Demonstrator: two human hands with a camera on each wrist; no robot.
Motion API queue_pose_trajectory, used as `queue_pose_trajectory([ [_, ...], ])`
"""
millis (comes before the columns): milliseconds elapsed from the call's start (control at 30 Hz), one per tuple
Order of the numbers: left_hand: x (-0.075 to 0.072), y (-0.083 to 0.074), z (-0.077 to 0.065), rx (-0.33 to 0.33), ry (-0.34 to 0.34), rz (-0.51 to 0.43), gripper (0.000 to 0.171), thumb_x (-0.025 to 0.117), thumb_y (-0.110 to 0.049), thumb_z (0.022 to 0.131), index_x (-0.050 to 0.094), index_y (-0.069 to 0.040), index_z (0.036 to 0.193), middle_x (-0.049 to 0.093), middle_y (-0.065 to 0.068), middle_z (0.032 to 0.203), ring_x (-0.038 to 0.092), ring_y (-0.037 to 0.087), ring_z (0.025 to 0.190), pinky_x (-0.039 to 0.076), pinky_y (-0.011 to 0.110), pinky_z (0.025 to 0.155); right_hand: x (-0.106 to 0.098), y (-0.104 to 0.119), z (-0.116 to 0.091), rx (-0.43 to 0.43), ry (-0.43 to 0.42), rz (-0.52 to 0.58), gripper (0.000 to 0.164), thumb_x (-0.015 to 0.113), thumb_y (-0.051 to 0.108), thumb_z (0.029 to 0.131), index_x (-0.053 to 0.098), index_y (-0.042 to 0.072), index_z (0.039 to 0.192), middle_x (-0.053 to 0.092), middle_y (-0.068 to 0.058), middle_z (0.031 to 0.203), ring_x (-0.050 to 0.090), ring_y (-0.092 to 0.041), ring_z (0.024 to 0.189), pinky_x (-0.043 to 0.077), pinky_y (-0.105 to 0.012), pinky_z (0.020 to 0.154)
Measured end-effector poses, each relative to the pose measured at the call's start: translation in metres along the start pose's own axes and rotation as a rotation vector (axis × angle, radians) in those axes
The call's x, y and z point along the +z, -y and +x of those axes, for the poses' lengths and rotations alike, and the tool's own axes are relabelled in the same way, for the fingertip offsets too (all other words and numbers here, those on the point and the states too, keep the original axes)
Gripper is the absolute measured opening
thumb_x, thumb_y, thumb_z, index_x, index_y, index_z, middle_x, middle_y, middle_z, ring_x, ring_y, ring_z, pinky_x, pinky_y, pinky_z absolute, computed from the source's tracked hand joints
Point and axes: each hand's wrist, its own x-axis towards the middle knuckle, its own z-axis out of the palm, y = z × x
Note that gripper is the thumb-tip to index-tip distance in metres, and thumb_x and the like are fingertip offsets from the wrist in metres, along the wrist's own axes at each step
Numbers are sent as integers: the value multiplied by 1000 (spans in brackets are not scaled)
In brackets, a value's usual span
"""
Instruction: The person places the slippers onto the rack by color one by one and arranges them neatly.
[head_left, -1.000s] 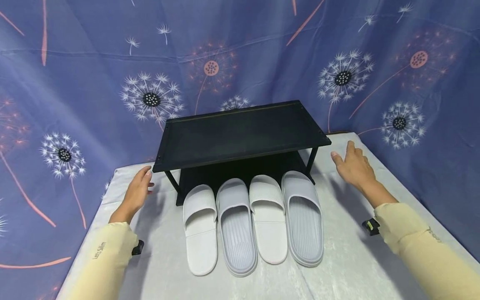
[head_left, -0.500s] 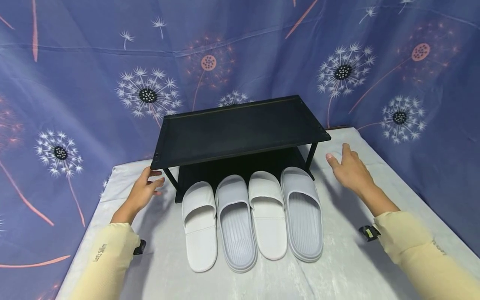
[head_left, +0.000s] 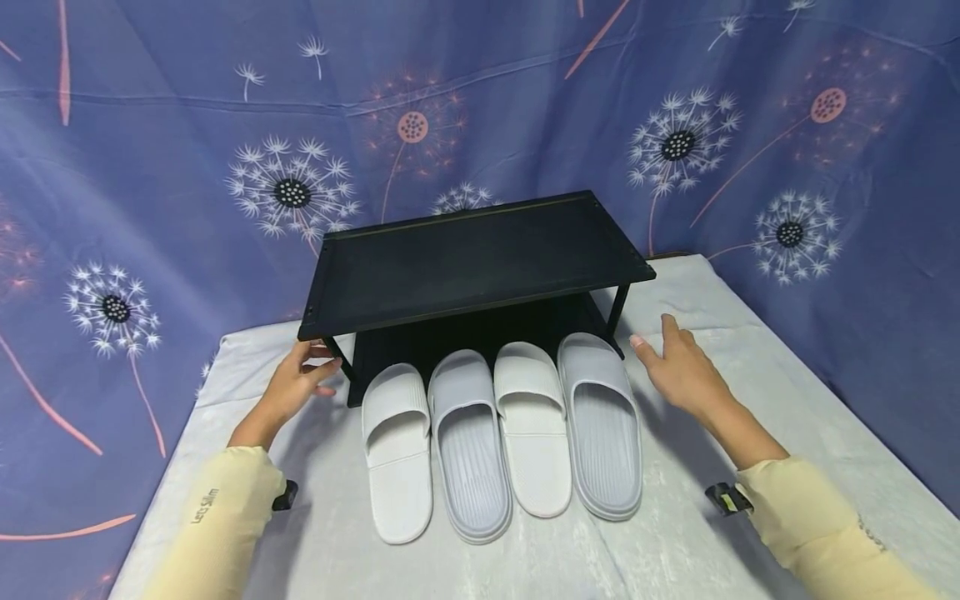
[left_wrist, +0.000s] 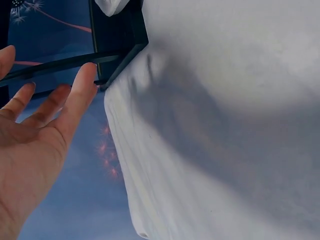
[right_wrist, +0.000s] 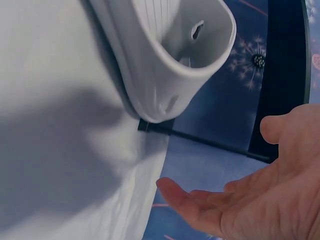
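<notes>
The black rack (head_left: 476, 258) stands mid-frame in the head view, its long axis running left to right and rising slightly toward the right. The left hand (head_left: 292, 387), left of centre, is released, fingers spread beside the rack's left leg (head_left: 339, 358); contact there I cannot tell. Right of centre, the right hand (head_left: 686, 375) is also released, fingers relaxed, just off the right leg (head_left: 618, 308).

Below the rack, four slippers lie side by side on the cloth-covered counter (head_left: 540, 558): left white slipper (head_left: 400, 492), left grey slipper (head_left: 474, 467), right white slipper (head_left: 535, 458), right grey slipper (head_left: 603, 442). Their long axes run up the frame, leaning a little left, strapped ends pointing toward the rack and overlapping the front of its lower shelf (head_left: 431, 337).

Only the left wrist view shows the left palm, with a white slipper tip above the lower shelf's corner at the top. Only the right wrist view shows a small hole inside a slipper, upper centre, and the right palm, lower right.
</notes>
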Motion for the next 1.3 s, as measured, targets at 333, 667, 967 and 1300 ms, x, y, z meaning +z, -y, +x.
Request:
queue_pose_trajectory([
  [333,8,2,4,25,-27,-33,44,52,-26,101,35,-9,138,41,26,128,51,47,113,61,47,81,14,9,-24,-6,8,24,91,26,64,98,1,-6,150,17,-42,145,25,-60,129,28,-75,100],
  [667,14,6,9,45,-28,-166,33,50,-21,102,37,-10,131,42,21,114,53,39,103,58,52,83,21,15,-46,4,38,49,94,30,66,96,3,-6,150,18,-41,145,24,-58,131,28,-74,101],
  [967,14,2,10,23,-16,-218,28,51,-21,102,39,-16,127,41,24,113,56,39,100,55,57,88,31,19,-69,-17,43,26,94,35,64,96,12,-12,147,26,-44,139,32,-60,125,34,-73,97],
  [1300,15,-22,-2,18,0,-215,24,51,-16,101,40,-8,121,40,31,113,60,25,91,54,58,88,53,19,-85,-20,50,-63,105,37,71,92,19,-19,141,35,-47,131,39,-62,117,41,-72,89],
])
